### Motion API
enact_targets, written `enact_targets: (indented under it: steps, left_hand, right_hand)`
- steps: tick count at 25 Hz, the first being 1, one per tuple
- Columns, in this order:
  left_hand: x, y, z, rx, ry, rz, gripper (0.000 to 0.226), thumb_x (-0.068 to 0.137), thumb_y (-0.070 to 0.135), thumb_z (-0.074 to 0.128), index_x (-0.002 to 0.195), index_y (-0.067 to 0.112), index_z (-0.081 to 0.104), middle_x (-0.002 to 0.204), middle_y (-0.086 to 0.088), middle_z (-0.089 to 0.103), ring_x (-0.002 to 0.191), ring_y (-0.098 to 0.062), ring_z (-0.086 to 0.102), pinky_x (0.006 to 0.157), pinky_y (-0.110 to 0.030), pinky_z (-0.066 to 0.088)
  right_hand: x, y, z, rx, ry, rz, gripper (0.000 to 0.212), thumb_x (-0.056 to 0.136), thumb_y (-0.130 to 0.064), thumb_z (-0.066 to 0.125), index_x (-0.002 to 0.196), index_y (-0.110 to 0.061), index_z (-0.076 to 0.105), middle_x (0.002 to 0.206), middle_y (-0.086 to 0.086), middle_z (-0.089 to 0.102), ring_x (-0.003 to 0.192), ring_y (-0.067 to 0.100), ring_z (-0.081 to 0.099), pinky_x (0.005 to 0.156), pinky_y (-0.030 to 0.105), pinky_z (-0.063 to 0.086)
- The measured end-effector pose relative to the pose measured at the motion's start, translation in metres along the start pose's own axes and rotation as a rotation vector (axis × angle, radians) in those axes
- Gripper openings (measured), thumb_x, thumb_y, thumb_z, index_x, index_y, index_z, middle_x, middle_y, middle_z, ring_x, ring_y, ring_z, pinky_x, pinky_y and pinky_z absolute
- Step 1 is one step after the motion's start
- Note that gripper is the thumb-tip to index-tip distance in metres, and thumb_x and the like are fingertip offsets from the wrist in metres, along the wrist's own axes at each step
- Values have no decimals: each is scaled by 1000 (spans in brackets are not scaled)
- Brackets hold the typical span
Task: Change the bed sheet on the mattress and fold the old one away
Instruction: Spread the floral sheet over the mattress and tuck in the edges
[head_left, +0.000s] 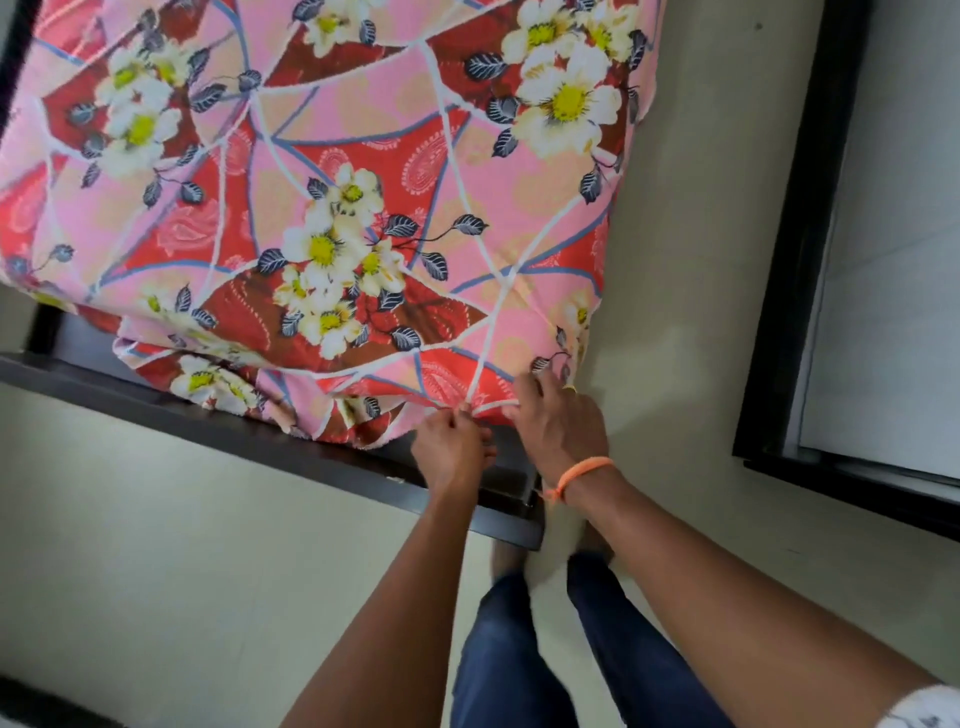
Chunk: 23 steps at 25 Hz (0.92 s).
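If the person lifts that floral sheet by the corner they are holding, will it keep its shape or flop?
The floral sheet looks floppy: it drapes over the bed's edge and bunches in folds above the dark frame. It probably gathers easily, since it puckers where the left hand pinches it beside the right hand. It seems light, thin cloth, so unlikely to hold shape.

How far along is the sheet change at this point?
Done: the floral sheet covers the mattress top. In hand: both hands work its near corner, the left hand pinching the edge, the right hand on the cloth above the dark bed frame. Left: tucking the bunched near edge. No second sheet shows.
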<state>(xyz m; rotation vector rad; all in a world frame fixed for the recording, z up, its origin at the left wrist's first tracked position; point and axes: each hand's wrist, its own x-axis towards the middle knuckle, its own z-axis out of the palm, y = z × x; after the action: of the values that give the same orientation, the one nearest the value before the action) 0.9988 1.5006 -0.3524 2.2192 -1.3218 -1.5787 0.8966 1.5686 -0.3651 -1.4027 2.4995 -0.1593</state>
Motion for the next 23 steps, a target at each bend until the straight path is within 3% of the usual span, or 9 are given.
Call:
enact_targets:
  steps: [2, 4, 8, 14, 16, 18, 20, 21, 23]
  left_hand:
    - [3, -14, -11, 207, 14, 33, 31, 92, 29, 51, 73, 7, 64, 78, -14, 72, 71, -34, 71, 71, -41, 59]
    - [19, -30, -31, 586, 36, 282, 20, 92, 19, 50, 96, 8, 67, 100, -14, 71, 92, -35, 66, 76, -39, 54]
    - [87, -68, -66, 1094, -218, 951, 60, 87, 28, 40, 144, 10, 44, 136, -13, 56, 122, -36, 54, 92, -49, 52]
    - [183, -90, -52, 1263, -337, 1165, 58, 90, 34, 35, 135, 3, 55, 133, -22, 58, 124, -40, 54, 105, -52, 41]
    - [205, -58, -51, 1320, -456, 1178, 52, 97, 36, 35, 138, 9, 52, 138, -20, 55, 126, -38, 52, 106, -51, 40]
    - [237, -51, -35, 1250, -444, 994, 49, 101, 36, 33, 144, 16, 44, 147, -16, 47, 133, -37, 46, 111, -48, 35]
    - [281, -168, -64, 1269, -318, 882, 43, 101, 30, 25, 143, 22, 27, 141, -21, 48, 129, -42, 47, 106, -46, 33]
    - [291, -264, -79, 1257, -420, 788, 39, 97, 25, 21, 135, 22, 13, 136, -24, 48, 125, -43, 49, 102, -46, 32]
    - [327, -444, -96, 1222, -470, 649, 45, 93, 20, 30, 130, 21, 4, 131, -21, 52, 118, -39, 52, 99, -44, 37]
  right_hand:
    - [-19, -12, 10, -36, -28, -103, 31, 67, -21, 83, 89, -16, 63, 74, 6, 63, 60, 30, 64, 50, 33, 49]
    - [-34, -29, 27, -7, -96, -165, 26, 66, -13, 80, 87, -15, 65, 77, 7, 63, 69, 29, 64, 55, 35, 52]
    - [-32, -66, 85, 32, -228, -170, 62, 75, -7, 63, 136, -3, 50, 136, 13, 52, 117, 35, 55, 87, 44, 54]
    - [13, -100, 154, 154, -243, 36, 61, 89, -12, 46, 148, -6, 34, 153, 14, 34, 137, 34, 35, 109, 46, 34]
    - [31, -109, 159, 190, -231, 124, 47, 87, -24, 39, 128, -9, 56, 136, 18, 51, 126, 33, 47, 108, 45, 33]
    - [48, -118, 159, 252, -325, 276, 38, 87, -33, 30, 95, -15, 62, 113, 19, 57, 108, 29, 55, 101, 40, 38]
    - [52, -127, 164, 272, -381, 405, 33, 95, -29, 34, 112, -15, 59, 129, 19, 51, 120, 33, 49, 105, 37, 35]
    - [47, -134, 166, 265, -387, 444, 38, 95, -25, 39, 128, -13, 51, 141, 19, 42, 131, 37, 40, 110, 39, 30]
    - [27, -153, 160, 219, -419, 430, 68, 87, -20, 52, 148, -4, 26, 153, 25, 21, 142, 43, 21, 117, 45, 21]
